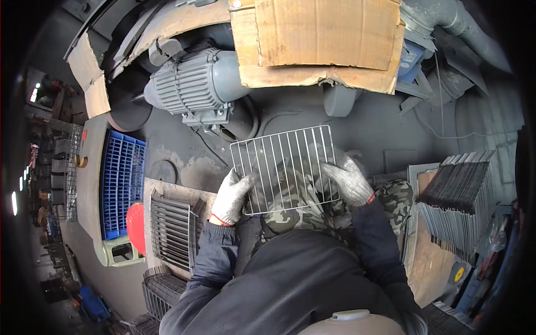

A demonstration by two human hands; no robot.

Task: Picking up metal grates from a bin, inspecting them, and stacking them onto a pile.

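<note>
A rectangular wire rack (285,167) of thin bright bars is held up over my camouflage-clad knees, tilted slightly with its right side higher. My left hand (232,196), in a whitish work glove with a red cuff edge, grips the rack's left side. My right hand (350,180), gloved the same way, holds its right side. Both thumbs lie on the near face; the other fingers are mostly hidden behind the rack. At my left, a stack of dark wire racks (172,231) rests on a board. Another tall stack of racks (460,195) stands on the right.
Ahead sits a grey electric motor (187,84), beside a machine covered by cardboard (324,39). A blue plastic grid crate (121,184) and a red round object (135,229) are at left. More racks (162,290) lie at lower left. A grey duct (446,22) runs at upper right.
</note>
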